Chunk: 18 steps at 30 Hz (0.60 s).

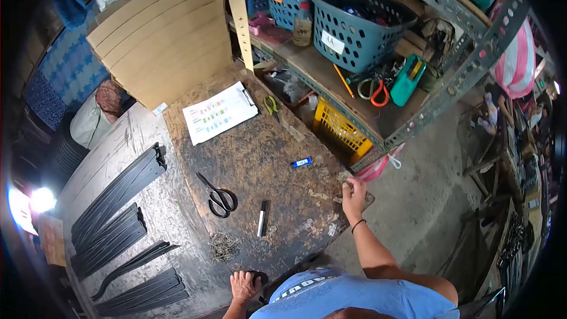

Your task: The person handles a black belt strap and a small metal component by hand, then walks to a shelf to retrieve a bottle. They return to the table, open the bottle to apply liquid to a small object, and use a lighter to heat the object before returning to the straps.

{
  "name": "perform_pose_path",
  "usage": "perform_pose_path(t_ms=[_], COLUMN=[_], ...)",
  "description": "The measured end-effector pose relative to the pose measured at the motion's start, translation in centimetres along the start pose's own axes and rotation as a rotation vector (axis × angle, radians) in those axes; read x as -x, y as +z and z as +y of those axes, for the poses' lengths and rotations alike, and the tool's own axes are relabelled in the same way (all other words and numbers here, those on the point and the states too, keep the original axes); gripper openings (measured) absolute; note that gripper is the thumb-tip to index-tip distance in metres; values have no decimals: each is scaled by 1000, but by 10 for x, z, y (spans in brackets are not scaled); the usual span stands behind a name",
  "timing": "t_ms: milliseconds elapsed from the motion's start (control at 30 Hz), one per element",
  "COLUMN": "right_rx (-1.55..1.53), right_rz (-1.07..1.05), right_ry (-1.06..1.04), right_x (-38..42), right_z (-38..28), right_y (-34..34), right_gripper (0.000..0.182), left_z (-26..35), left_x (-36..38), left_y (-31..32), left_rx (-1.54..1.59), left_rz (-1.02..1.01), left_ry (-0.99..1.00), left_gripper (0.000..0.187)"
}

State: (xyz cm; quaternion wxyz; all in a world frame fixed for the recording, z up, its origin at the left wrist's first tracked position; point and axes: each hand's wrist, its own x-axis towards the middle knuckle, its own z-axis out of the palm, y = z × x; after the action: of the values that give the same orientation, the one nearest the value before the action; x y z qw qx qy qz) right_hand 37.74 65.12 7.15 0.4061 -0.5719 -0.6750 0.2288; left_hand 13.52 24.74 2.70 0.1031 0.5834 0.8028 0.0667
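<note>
My left hand lies on the table's front edge with its fingers apart, beside a small dark object that I cannot make out. At the right edge of the worn brown board, my right hand has its fingers curled on the rim. A pile of small metal pieces sits above my left hand. Black scissors, a white marker and a blue eraser-like block lie on the board. Farther back are a printed sheet on a clipboard and yellow-green pliers.
Bundles of black strips cover the left table. Stacked cardboard stands at the back. A metal-framed shelf holds blue baskets, a bottle and orange-handled scissors. A yellow crate is below.
</note>
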Motion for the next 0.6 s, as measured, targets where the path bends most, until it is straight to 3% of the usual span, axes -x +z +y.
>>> perform_pose_path(t_ms=[267,367,467,600], right_rx=[-262,-236,-287,-232], right_rz=[-236,-333,-403,-438], right_ry=[-236,-305,-235,-367], right_x=[-45,-53,-47,-46], right_z=[-113,-121,-130,-138], right_y=[20,36,47,53], right_gripper=[16,14,16,15], left_z=[10,8,7,2], left_x=[-1,-4,-4,-7], left_y=[-4,1,2,-4], left_rx=[61,64,162,174], left_rz=[34,45,58,-144], left_ry=[-82,-121,-161,-228], left_gripper=[31,34,34,35])
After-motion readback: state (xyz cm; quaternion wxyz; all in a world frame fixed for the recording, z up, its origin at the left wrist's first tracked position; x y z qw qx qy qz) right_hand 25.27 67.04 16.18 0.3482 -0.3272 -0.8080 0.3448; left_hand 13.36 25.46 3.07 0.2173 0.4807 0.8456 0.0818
